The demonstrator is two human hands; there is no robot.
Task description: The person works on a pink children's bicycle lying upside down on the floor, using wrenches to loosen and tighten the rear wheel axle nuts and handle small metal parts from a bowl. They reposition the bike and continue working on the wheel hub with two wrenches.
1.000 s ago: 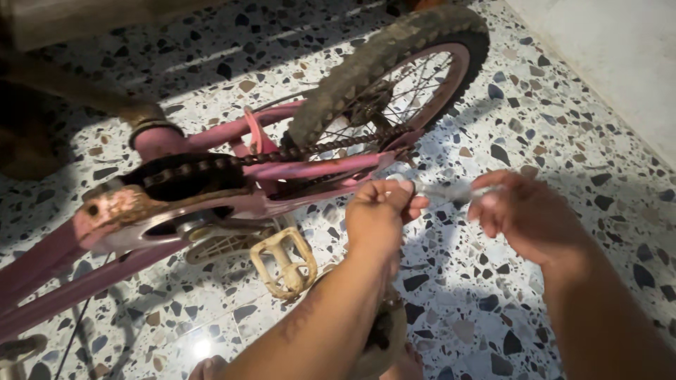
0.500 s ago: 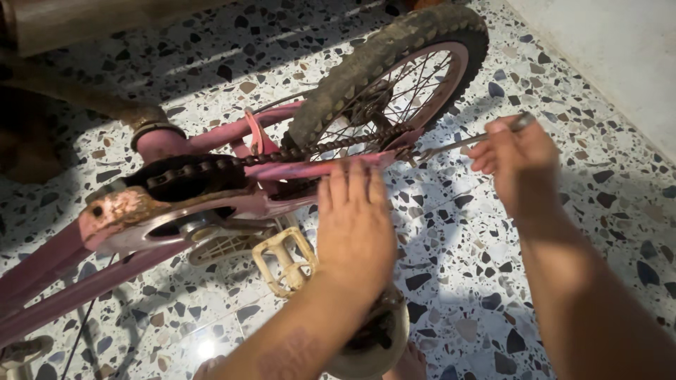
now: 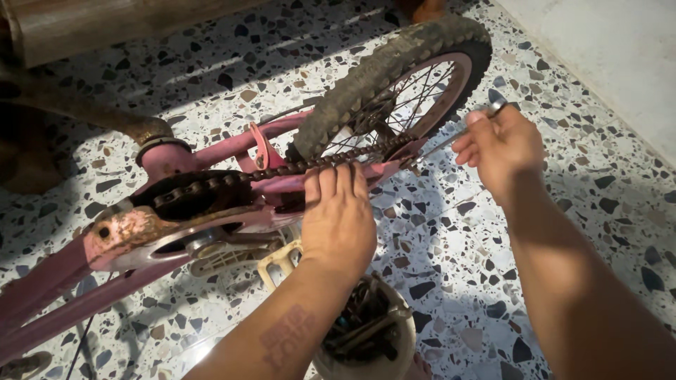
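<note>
Two hands at pink bicycle (image 3: 211,151), left hand (image 3: 338,214) flat on chain (image 3: 310,163), right hand (image 3: 500,144) gripping wrench (image 3: 451,135).

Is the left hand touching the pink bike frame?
Touching. The head view shows the left hand lying flat on the pink bike frame, fingers pressed on it just below the chain.

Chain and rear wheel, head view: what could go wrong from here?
1. The left hand rests its fingers on the chain near the chainring; if the wheel turns, they could get pinched.
2. The right hand works a wrench at the axle; a slip might drive knuckles into the spokes.
3. The tool bucket sits under the left forearm and could tip.
</note>
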